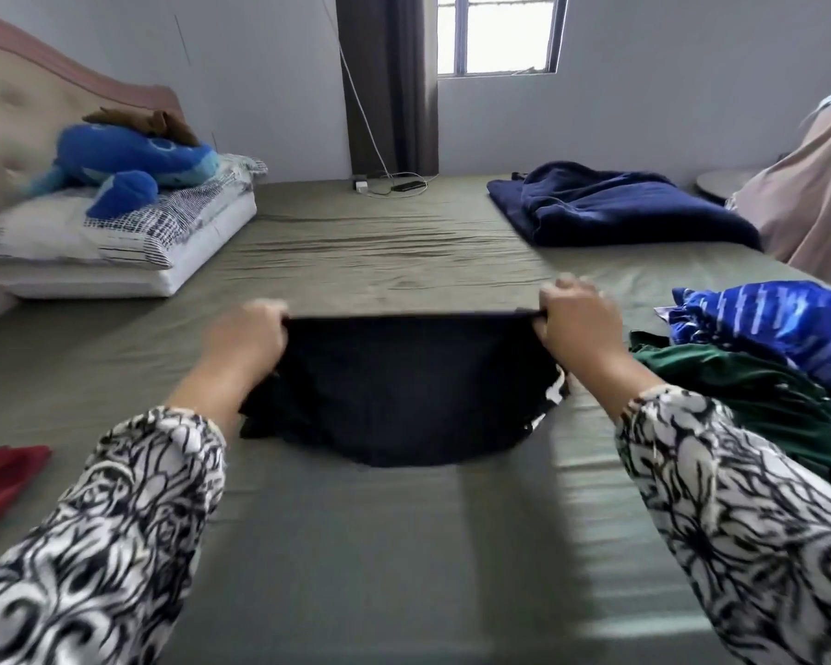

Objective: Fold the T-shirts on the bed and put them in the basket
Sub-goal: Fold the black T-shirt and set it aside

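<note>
A black T-shirt (399, 391) hangs stretched between my two hands above the grey-green bed (356, 544). My left hand (245, 336) grips its top left corner and my right hand (579, 319) grips its top right corner. The shirt's lower edge sags down onto the sheet. To the right lies a heap of other T-shirts: a dark green one (749, 391) and a blue patterned one (778, 324). A red garment (1, 477) shows at the left edge. No basket is in view.
Pillows (116, 247) and a blue plush toy (130, 165) sit at the head of the bed on the left. A folded navy blanket (615, 208) lies at the far right. A charger and cable (394, 184) rest by the far wall under the window.
</note>
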